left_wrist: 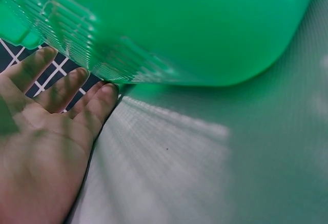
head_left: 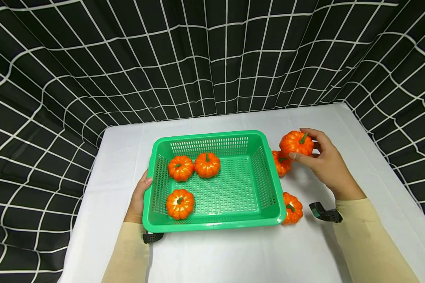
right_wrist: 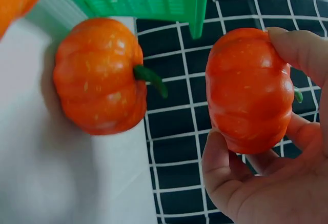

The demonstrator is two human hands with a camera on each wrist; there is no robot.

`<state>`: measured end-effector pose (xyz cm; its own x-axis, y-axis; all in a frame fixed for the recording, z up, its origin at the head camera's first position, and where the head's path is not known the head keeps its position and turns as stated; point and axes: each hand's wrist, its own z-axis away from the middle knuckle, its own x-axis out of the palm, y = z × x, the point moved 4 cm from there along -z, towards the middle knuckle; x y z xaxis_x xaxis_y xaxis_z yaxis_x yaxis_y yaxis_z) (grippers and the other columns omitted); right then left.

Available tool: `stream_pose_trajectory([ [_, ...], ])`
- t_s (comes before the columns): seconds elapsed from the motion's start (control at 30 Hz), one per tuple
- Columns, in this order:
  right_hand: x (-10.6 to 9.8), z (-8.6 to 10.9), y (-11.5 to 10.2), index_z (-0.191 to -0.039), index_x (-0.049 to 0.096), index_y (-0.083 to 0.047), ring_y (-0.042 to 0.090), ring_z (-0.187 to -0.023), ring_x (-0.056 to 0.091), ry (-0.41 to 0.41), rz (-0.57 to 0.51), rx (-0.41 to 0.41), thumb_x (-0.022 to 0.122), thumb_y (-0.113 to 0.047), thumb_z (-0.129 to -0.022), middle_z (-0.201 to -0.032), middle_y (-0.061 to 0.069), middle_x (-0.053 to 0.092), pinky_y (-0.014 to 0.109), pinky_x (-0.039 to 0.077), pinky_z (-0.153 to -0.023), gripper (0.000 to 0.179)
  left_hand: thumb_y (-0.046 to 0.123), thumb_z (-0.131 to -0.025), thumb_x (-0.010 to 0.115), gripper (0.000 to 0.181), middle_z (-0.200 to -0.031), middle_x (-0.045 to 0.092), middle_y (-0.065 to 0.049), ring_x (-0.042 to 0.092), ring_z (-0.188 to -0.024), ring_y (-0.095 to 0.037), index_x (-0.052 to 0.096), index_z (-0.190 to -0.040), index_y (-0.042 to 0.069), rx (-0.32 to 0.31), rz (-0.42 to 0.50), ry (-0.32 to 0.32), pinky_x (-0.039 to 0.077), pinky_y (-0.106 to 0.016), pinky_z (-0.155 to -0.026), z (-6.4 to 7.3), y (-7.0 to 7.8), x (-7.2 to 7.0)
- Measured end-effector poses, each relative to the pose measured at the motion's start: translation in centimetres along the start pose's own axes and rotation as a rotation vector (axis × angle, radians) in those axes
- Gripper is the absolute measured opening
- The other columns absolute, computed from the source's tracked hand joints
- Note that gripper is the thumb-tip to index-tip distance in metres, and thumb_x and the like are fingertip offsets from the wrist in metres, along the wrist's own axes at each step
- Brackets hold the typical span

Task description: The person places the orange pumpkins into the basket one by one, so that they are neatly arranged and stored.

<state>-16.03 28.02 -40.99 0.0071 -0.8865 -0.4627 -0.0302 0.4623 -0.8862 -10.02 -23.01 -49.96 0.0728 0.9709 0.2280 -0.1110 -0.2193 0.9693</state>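
A green plastic basket [head_left: 216, 226] has three small orange pumpkins inside: one pumpkin [head_left: 181, 168] beside another pumpkin [head_left: 207, 165] at the back left, and a third pumpkin [head_left: 180, 204] at the front left. My left hand [head_left: 139, 198] holds the basket's left side, thumb at the rim; in the left wrist view its fingers [left_wrist: 64, 88] reach to the slotted wall. Right of the basket, my right hand [head_left: 324, 163] grips a pumpkin [head_left: 294, 142] with a green stem between thumb and fingers, raised over the table. The right wrist view shows this held pumpkin [right_wrist: 249, 90] close up.
Two more pumpkins lie against the basket's right side: a rear pumpkin [head_left: 282, 167], partly hidden by the held one, and a front pumpkin [head_left: 293, 210], partly behind the rim. A white cloth covers the table [head_left: 233, 255]. Black curtains [head_left: 212, 59] with a white grid enclose the back and sides.
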Motion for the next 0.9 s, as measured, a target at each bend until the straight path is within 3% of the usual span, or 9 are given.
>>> stream_pose_trajectory([
  [0.13, 0.7, 0.2, -0.6, -0.162, 0.048, -0.020, 0.022, -0.122, 0.052, -0.026, -0.017, -0.034, 0.085, -0.023, -0.099, -0.149, 0.004, 0.052, 0.018, 0.051, -0.087, 0.073, 0.029, -0.105, 0.035, 0.072, -0.166, 0.040, -0.017, 0.054, -0.135, -0.029, 0.025, -0.175, 0.015, -0.002, 0.005, 0.000, 0.050, -0.037, -0.107, -0.1, -0.1, -0.1],
  [0.47, 2.1, 0.6, -2.3, -0.162, 0.049, -0.020, 0.030, -0.109, 0.059, -0.081, -0.048, -0.071, 0.085, -0.015, -0.097, -0.145, 0.007, 0.052, 0.022, 0.056, -0.081, 0.074, 0.031, -0.105, 0.036, 0.071, -0.162, 0.044, -0.014, 0.056, -0.132, -0.028, 0.027, -0.174, 0.017, -0.014, 0.005, 0.013, 0.051, -0.037, -0.106, -0.1, -0.3, -0.2],
  [0.7, 2.9, 0.5, -4.0, -0.160, 0.051, -0.019, 0.026, -0.114, 0.056, -0.099, -0.050, -0.126, 0.085, -0.012, -0.096, -0.142, 0.005, 0.055, 0.022, 0.054, -0.084, 0.073, 0.030, -0.106, 0.034, 0.070, -0.157, 0.050, -0.012, 0.059, -0.128, -0.026, 0.028, -0.174, 0.016, -0.002, 0.003, 0.022, 0.052, -0.037, -0.105, 0.1, -0.1, 0.0],
  [0.9, 3.5, 0.9, -5.2, -0.158, 0.053, -0.019, 0.025, -0.115, 0.056, -0.122, -0.060, -0.186, 0.085, -0.008, -0.095, -0.140, 0.004, 0.057, 0.026, 0.052, -0.087, 0.072, 0.030, -0.106, 0.035, 0.070, -0.161, 0.045, -0.016, 0.058, -0.129, -0.027, 0.028, -0.174, 0.016, 0.004, -0.008, 0.016, 0.052, -0.036, -0.105, 0.1, 0.0, 0.1],
])
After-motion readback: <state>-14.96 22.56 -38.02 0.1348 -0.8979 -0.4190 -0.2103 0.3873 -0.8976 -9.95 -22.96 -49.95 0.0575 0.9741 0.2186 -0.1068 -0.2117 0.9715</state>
